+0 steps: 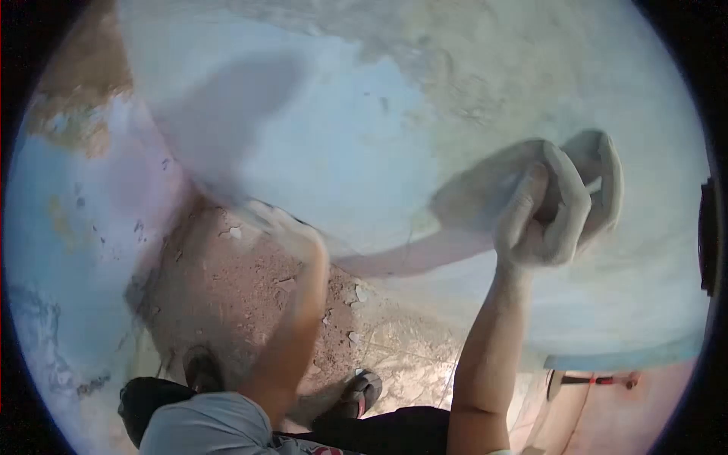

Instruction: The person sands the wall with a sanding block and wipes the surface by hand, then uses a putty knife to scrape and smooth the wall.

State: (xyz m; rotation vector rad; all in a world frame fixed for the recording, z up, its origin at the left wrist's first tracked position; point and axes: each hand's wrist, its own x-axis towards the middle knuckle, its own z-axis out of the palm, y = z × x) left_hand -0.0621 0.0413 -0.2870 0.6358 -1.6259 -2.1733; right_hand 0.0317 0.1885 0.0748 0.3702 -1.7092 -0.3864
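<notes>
Pale dust coats my right hand [557, 208], which is raised at the patchy blue and grey wall [341, 144]. Its thumb and fingers are curled but apart, with gaps between them, and I see no object in it. The hand casts a dark shadow on the wall beside it. Lower down and to the left, my left hand [288, 227] is at the wall's lower edge, above the reddish floor. Motion smears its fingers, so whether it holds anything cannot be made out.
Rubble and paint flakes lie on the reddish-brown floor [220, 280]. Two shoes show at the bottom, one of them [364, 390] right of my left forearm. A peeling wall [91, 205] stands at the left. A red and black tool [599, 380] is at the lower right.
</notes>
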